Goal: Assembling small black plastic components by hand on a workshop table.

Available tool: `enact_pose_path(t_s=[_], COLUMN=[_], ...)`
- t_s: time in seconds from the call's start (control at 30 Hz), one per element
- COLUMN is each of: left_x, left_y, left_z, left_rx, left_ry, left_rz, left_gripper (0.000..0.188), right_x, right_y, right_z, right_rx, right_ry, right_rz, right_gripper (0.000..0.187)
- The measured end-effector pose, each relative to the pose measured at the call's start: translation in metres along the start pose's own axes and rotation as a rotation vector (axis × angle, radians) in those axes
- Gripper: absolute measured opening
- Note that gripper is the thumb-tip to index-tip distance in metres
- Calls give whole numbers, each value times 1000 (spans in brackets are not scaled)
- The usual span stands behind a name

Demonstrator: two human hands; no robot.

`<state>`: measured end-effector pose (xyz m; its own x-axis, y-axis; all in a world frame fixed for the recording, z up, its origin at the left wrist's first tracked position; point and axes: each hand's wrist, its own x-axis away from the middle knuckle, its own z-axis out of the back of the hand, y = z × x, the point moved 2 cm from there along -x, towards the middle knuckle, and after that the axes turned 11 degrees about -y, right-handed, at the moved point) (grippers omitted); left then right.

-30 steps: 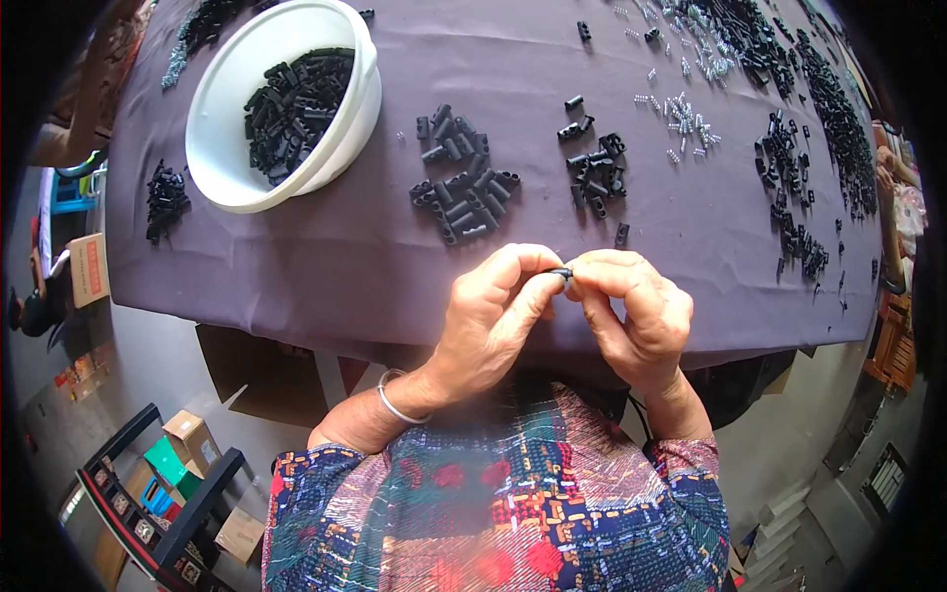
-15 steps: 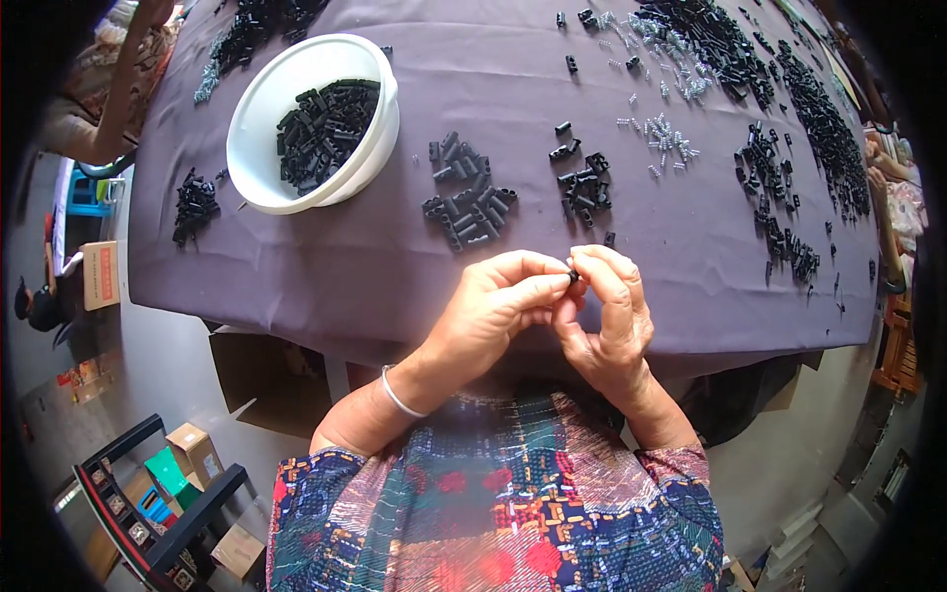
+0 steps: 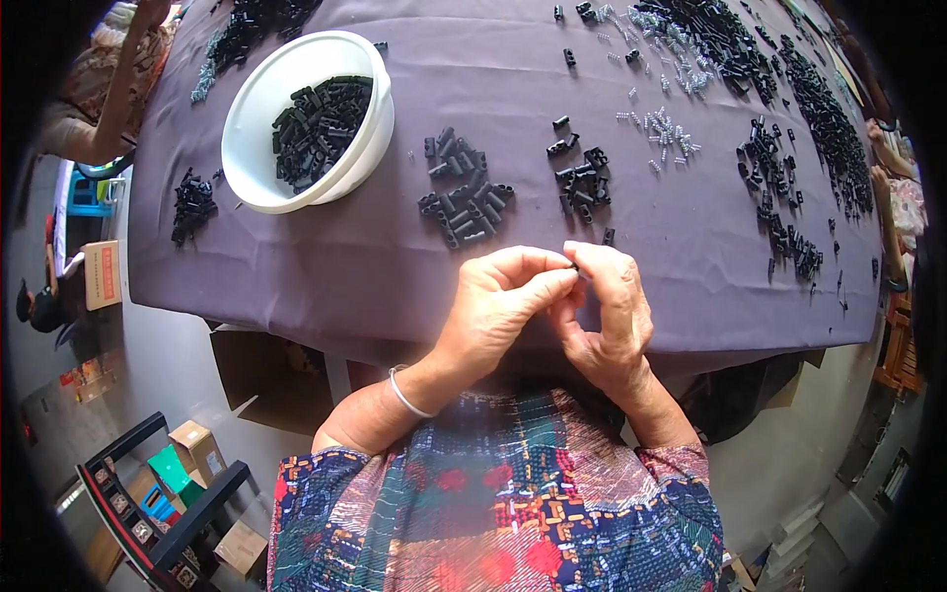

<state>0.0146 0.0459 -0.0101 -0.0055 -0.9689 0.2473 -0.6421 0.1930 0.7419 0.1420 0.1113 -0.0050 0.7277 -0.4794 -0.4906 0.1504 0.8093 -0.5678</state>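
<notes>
My left hand (image 3: 500, 301) and my right hand (image 3: 608, 311) meet fingertip to fingertip above the table's near edge. Between them is a small black plastic part (image 3: 573, 267), mostly covered by the fingers. Thumb and forefinger of the left hand pinch it, and the right fingertips press on it from the other side. Just beyond the hands lies a pile of black tube-shaped pieces (image 3: 469, 202). To its right is a smaller group of black clip-like pieces (image 3: 584, 185), with one stray black piece (image 3: 609, 237) close to my right fingers.
A white bowl (image 3: 380, 133) of black pieces stands at the left on the dark tablecloth (image 3: 326, 266). Small springs (image 3: 671, 135) and more black parts (image 3: 779, 202) spread over the right side. Other people's arms (image 3: 107, 128) show at both edges. An open cardboard box (image 3: 266, 380) sits below the table.
My right forefinger has straightened and pressed in over the small black part, which shows less now. The left hand stays nearly in place. The view has shifted slightly.
</notes>
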Motion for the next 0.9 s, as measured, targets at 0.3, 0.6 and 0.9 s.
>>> enact_pose_path(t_s=[0.3, 0.6, 0.9], left_x=[5, 6, 8], left_y=[3, 2, -3], left_z=[-2, -3, 0], left_rx=[-2, -116, 28], left_ry=[45, 27, 14], left_rz=[26, 39, 72], left_gripper=[14, 15, 20], right_x=[-8, -10, -11], right_y=[-9, -13, -3], right_z=[12, 16, 16], right_rx=[192, 303, 281], right_ry=[-131, -253, -132], right_rz=[-82, -91, 3], right_gripper=[46, 40, 19])
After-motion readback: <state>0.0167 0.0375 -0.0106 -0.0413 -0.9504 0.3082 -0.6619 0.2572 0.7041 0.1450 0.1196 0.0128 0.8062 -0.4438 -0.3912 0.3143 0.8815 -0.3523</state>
